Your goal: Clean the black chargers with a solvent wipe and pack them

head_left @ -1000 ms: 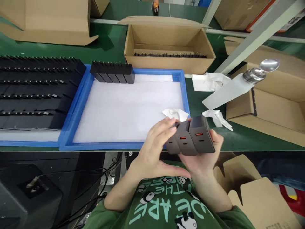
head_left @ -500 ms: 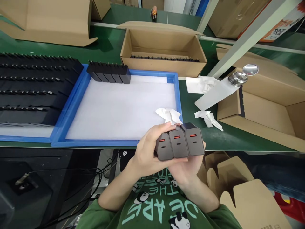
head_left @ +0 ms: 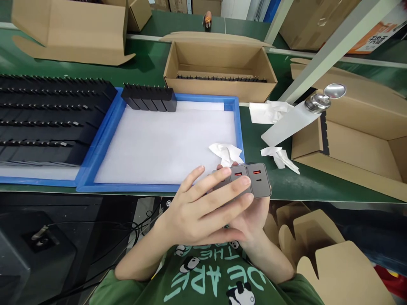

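Several dark grey chargers [head_left: 260, 186] sit side by side in my right hand [head_left: 254, 216], their red and black port faces turned up toward me. My left hand [head_left: 203, 207] lies across the front of the chargers with its fingers stretched out and slightly apart, covering the left ones. A crumpled white tissue [head_left: 226, 153] rests just beyond my hands on the tray's right edge. The blue-rimmed tray [head_left: 133, 187] with a white liner lies ahead, and a row of black chargers [head_left: 149, 99] stands at its back left corner.
Rows of black chargers [head_left: 41, 110] fill the tray at the left. An open cardboard box [head_left: 219, 90] stands behind; another open box [head_left: 359, 165] is at the right. A white pump bottle [head_left: 286, 129] stands near a tissue [head_left: 280, 159] and a slanting metal post [head_left: 321, 63].
My left hand has let go of the chargers' side and spread its fingers over their port faces. The chargers have tilted slightly in my right hand.
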The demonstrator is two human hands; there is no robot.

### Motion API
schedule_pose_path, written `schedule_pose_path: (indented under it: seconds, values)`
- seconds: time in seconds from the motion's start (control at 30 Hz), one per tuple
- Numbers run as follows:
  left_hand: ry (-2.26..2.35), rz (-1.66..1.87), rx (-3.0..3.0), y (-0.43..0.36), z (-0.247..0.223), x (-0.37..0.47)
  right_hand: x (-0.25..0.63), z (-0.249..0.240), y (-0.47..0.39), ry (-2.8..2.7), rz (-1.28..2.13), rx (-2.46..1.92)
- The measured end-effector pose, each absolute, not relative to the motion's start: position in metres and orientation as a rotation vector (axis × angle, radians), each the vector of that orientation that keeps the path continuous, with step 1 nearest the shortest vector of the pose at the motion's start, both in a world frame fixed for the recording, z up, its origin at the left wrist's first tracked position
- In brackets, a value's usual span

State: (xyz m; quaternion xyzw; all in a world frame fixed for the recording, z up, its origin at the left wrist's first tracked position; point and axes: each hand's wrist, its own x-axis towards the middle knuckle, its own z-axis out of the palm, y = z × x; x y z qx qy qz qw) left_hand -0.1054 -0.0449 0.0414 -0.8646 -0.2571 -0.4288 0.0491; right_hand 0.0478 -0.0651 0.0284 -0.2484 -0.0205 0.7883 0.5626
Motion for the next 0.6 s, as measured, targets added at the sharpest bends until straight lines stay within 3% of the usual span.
schedule_pose_path:
  seconds: [0.07, 0.17, 0.27, 0.4, 0.6]
  values:
    - [-0.85, -1.353, -2.724, -0.041, 0.041, -0.117, 0.053, 0.026, -0.065, -0.049, 1.858, -0.541]
    - [-1.297, -1.545, -2.698, -0.022, 0.037, -0.129, 0.074, 0.02, -0.065, -0.085, 1.81, -0.565]
    - [-1.618, -1.146, -2.719, 0.006, 0.027, -0.12, 0.102, 0.013, -0.064, -0.186, 1.566, -0.64]
    - [-1.478, -0.818, -2.946, 0.042, 0.003, -0.08, 0.126, 0.011, -0.062, -0.236, 1.321, -0.698]
    - [-1.412, -0.932, -2.952, 0.065, -0.006, -0.062, 0.125, 0.011, -0.063, -0.12, 1.386, -0.679]
